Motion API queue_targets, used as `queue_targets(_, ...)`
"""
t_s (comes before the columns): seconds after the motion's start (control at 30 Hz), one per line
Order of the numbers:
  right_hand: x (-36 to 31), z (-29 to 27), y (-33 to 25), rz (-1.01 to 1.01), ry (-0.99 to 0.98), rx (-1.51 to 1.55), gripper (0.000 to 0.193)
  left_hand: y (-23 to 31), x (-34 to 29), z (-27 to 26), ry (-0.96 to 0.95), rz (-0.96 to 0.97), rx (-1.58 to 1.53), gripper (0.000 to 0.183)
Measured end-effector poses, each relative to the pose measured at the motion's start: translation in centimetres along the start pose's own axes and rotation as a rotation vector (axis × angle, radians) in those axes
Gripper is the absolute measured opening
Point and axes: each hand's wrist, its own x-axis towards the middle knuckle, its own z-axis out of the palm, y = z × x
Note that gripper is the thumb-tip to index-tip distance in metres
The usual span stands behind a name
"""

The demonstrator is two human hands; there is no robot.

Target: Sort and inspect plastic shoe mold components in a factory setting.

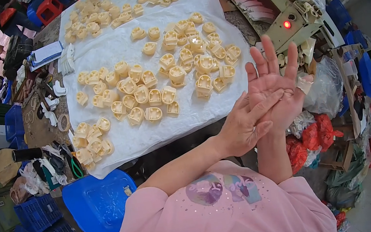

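Note:
My right hand [272, 87] is raised at the right front edge of the table, palm toward me. Its fingers are spread upward, and a beige wrap [305, 83] covers part of the thumb. Across its palm lies the outstretched index finger of my left hand [244, 123], with the left thumb near the right wrist. Neither hand holds an object; the other left fingers are partly hidden. Beyond them, many small cream plastic parts [142, 94] with hollow, rounded shapes lie in loose groups on a white cloth [150, 136].
A machine with a glowing red light [287, 24] stands at the right, beside clear plastic bags [324, 89] and red bags [310, 137]. A blue tub [98, 207] sits below the table's left front. Blue crates [38, 212] and a clipboard [46, 54] are at the left.

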Motion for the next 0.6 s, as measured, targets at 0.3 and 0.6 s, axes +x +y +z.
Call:
queue_targets(0.3,-2.1,-2.1,-0.8,0.105,0.072,-0.005,0.066,-0.2,1.0,0.0,0.061,-0.124,0.351,0.040)
queue_targets(0.6,0.5,-1.6,-11.1,-0.224,0.072,-0.125,0.064,-4.2,-5.7,-0.9,-0.139,-0.750,-0.202,0.054)
